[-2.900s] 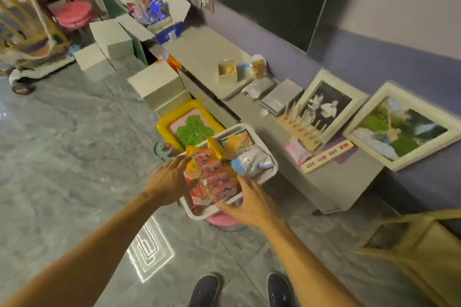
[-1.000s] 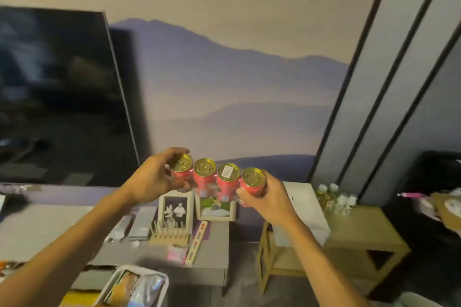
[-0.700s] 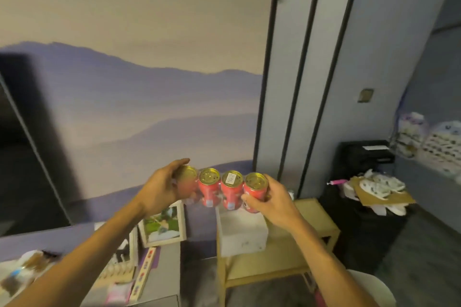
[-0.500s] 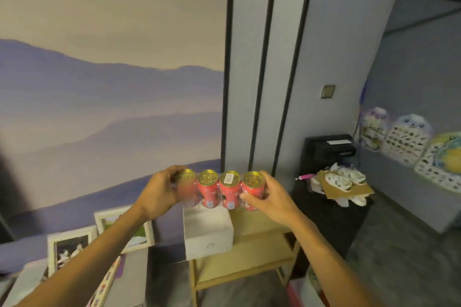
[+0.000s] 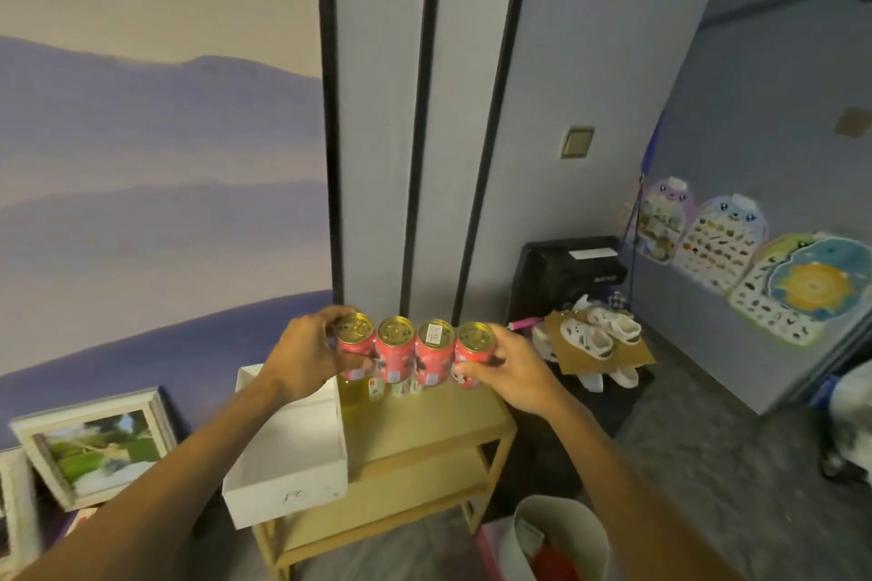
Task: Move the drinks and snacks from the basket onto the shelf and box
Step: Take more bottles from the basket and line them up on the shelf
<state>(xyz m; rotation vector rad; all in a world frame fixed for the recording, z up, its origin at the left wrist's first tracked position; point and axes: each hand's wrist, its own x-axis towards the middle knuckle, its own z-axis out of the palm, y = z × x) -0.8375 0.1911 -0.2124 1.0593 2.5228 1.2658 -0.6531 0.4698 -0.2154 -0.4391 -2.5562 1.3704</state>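
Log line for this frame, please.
phase: carry | held: row of four red cans | left hand and right hand: grip on row ends | position: above wooden shelf, beside white box

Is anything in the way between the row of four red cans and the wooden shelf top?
Partly. Small bottles stand at the back of the wooden shelf, right under the row of four red cans; the white box fills its left end. The front right is free.
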